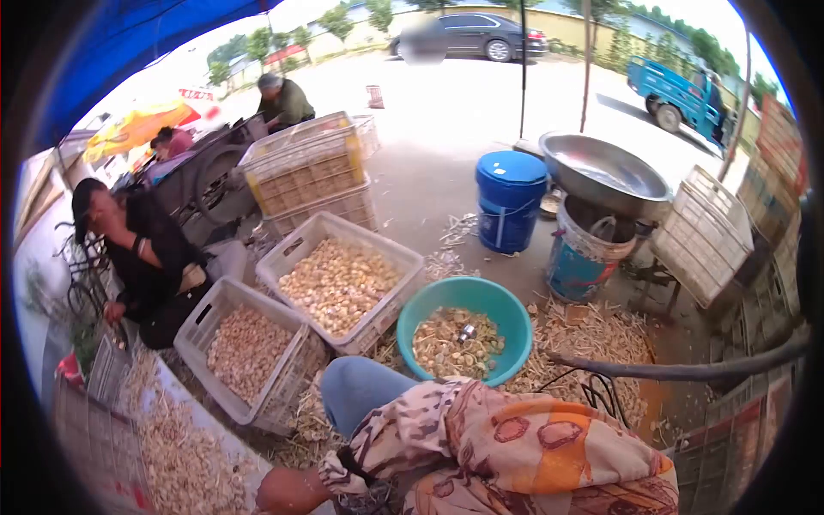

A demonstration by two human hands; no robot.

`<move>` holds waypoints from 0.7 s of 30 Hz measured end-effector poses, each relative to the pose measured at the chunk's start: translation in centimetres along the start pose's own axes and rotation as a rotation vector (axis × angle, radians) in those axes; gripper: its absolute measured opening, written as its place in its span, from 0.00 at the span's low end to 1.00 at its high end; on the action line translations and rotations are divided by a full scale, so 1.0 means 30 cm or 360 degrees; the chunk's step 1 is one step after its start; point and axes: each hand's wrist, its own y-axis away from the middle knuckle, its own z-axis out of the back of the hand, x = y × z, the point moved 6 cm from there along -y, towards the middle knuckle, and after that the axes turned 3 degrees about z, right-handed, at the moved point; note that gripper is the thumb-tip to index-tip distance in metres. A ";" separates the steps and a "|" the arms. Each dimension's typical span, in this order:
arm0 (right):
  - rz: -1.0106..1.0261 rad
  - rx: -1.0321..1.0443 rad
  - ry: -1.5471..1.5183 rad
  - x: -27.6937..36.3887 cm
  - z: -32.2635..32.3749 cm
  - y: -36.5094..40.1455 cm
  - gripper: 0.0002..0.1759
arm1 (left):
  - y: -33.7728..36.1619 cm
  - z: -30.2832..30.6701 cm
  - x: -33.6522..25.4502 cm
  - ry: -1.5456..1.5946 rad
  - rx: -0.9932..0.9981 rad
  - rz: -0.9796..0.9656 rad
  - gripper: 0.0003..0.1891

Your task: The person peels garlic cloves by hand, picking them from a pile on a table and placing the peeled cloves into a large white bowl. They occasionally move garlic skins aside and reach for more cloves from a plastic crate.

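Observation:
My right hand (pixel 292 491) is at the bottom edge, reaching across to the left from a patterned sleeve (pixel 524 433). Its fingers are cut off or hidden, so any grip does not show. Beside it lies a heap of pale garlic pieces and skins (pixel 193 455) on a light surface. Just above the hand stands a white plastic crate (pixel 292 390) of garlic, with a second garlic-filled crate (pixel 390 313) behind it. Past my knee (pixel 360 386) sits a green basin (pixel 515 318) of garlic, a small shiny metal piece (pixel 466 333) on top. My left hand is out of view.
Stacked crates (pixel 313 163), a lidded blue bucket (pixel 511 206), an open bucket (pixel 584 266) and a wide metal basin (pixel 609 167) stand around. Dry stalks (pixel 584 352) litter the ground; a wooden pole (pixel 678 369) juts in. Another person (pixel 150 257) sits at left; vehicles are beyond.

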 end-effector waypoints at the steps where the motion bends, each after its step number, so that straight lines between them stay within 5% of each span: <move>1: -0.0079 -0.0109 -0.0143 -0.004 0.004 0.019 0.15 | -0.025 0.035 0.033 0.0076 -0.0071 -0.0128 0.11; 4: -0.0433 0.0026 -0.0581 -0.176 0.067 -0.019 0.16 | -0.043 0.157 0.009 0.0597 -0.0459 -0.0304 0.04; 5: -0.0154 -0.0184 -0.0394 -0.259 0.163 -0.075 0.19 | -0.026 0.210 -0.038 0.0662 -0.0532 -0.0401 0.05; 6: -0.0376 -0.0212 -0.0157 -0.299 0.333 -0.144 0.20 | -0.023 0.231 -0.063 0.0733 -0.0524 -0.0479 0.06; 7: -0.0702 -0.0514 -0.0592 -0.400 0.487 -0.176 0.19 | 0.009 0.240 -0.075 0.0748 -0.0556 -0.0489 0.06; 11: -0.0812 -0.1856 -0.1311 -0.830 1.159 -0.072 0.11 | 0.130 0.217 -0.215 0.0848 -0.0348 -0.0733 0.08; 13: -0.0719 -0.2082 -0.1150 -0.777 1.282 0.035 0.13 | 0.179 0.194 -0.257 0.0882 -0.0310 -0.0768 0.08; 15: -0.0701 -0.1830 -0.0924 -0.755 1.249 0.022 0.04 | 0.201 0.156 -0.309 0.0731 -0.0230 -0.0772 0.08; 16: -0.0737 -0.1705 -0.0896 -0.759 1.187 0.006 0.06 | 0.203 0.153 -0.313 0.0736 -0.0248 -0.0756 0.08; 18: -0.0940 -0.1222 -0.1286 -0.831 0.950 -0.031 0.16 | 0.232 0.085 -0.384 0.0580 0.0201 -0.1051 0.10; 21: -0.1165 -0.0573 -0.1673 -0.676 0.522 -0.101 0.19 | 0.274 -0.034 -0.497 0.0758 0.0598 -0.1157 0.09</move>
